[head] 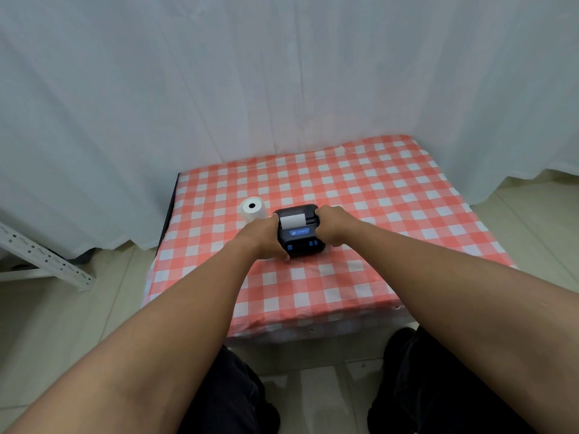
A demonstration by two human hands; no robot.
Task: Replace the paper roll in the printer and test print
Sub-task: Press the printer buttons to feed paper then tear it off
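- I am watching the printer (299,231) sitting near the middle of the table (391,195), clamped between my two hands, with its blue buttons facing me and a white paper strip showing at its far top.
- My left hand (266,238) is gripping the printer's left side, thumb curling round the near corner; my right hand (330,227) is gripping the right side, fingers lying along the top edge by the lid.
- The roll (252,209) is standing on end, core hole up, just beyond and slightly left of my left hand, close to the printer but apart from it.
- I am judging the left hand the nearer one for taking the roll, a short reach forward.
- I cannot tell whether the lid is latched; opening it looks like the step in hand.
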